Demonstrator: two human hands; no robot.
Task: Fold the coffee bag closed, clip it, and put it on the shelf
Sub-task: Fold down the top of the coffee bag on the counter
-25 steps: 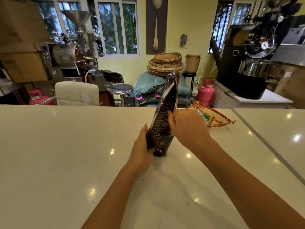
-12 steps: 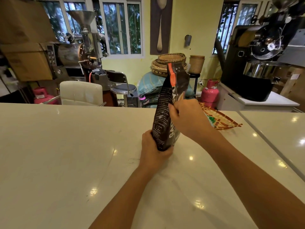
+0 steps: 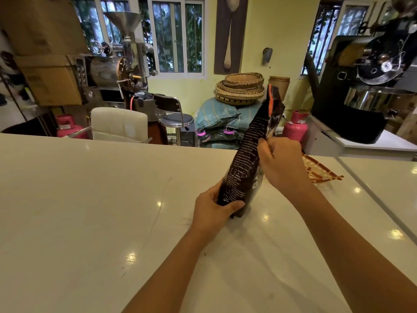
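On the white counter (image 3: 90, 211), the left hand (image 3: 212, 211) is gripping the coffee bag (image 3: 246, 163) base while the right hand (image 3: 279, 163) is pinching higher up. Folding isn't started; next I'd flatten the top, no clip visible.

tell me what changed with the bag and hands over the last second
The coffee bag has been turned, so its front and orange strip now show, and its top leans right. The left hand has shifted from beside the base to wrap around it. The right hand still grips the bag's middle, and the bag's base still rests on the counter, top not yet folded.
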